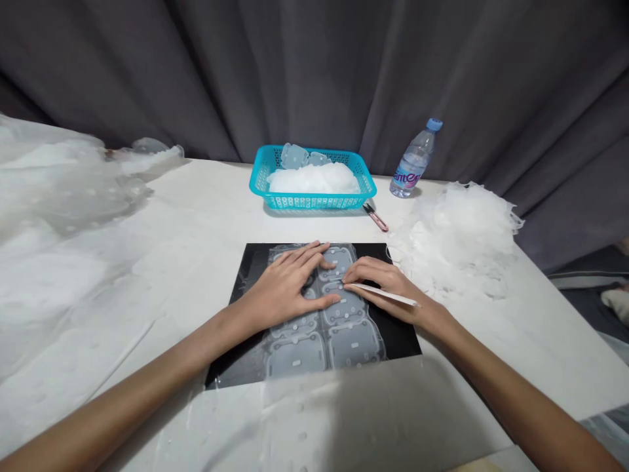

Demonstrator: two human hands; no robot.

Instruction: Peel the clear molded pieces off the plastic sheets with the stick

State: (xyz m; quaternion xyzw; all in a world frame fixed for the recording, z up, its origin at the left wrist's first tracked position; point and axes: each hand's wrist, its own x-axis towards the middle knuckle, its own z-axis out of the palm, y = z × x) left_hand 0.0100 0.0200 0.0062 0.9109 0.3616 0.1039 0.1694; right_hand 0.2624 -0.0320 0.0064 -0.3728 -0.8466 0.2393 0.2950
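Head view, single frame.

Left hand (287, 288): flat and open, fingers spread, palm down on the moulded clear sheet (351, 337). It grips nothing and only presses the sheet.

Right hand (393, 292): fingers closed in a pinch around a thin white tool (393, 296). Whether this is a blade or a plain strip cannot be told. Its tip meets the sheet just beside the left fingertips, near the middle rows of moulded pockets.

Sheet position: lies on a black mat (400, 334) at the centre of the worktop (196, 216), directly before the person. The near edge overhangs the mat toward the body.

Surroundings: teal basket (260, 185) behind the mat holds pale translucent pieces. A pink-handled tool (377, 219) lies just right of the basket. A water bottle (415, 164) stands upright further right. A loose heap of white scraps (457, 242) lies right of the mat, and crumpled clear film (59, 190) is piled far left.

Risks (judgement):
- The tool tip and the left fingertips are almost touching. A slip of the tool toward the left would catch a finger.
- The sheet is glossy and held only by palm pressure. A shift on the mat would send the tool off its line and into a pocket.
- The scrap heap touches the mat's right edge, so pieces could drift under the right wrist.
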